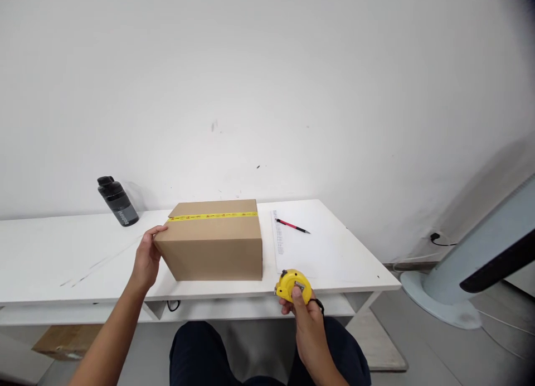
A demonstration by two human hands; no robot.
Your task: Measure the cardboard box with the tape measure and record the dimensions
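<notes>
A brown cardboard box (214,245) stands on the white table (62,257), sealed along its top with yellow tape (213,216). My left hand (147,259) rests against the box's left corner, its fingers curled over the top edge. My right hand (307,318) is closed around a yellow tape measure (292,284), thumb on its face, held just off the table's front edge to the right of the box. No blade shows pulled out of the measure.
A dark water bottle (117,201) stands at the back left by the wall. A sheet of paper (292,244) with a red pen (291,225) lies right of the box. A grey stand base (438,297) sits on the floor at right. My knees are under the table.
</notes>
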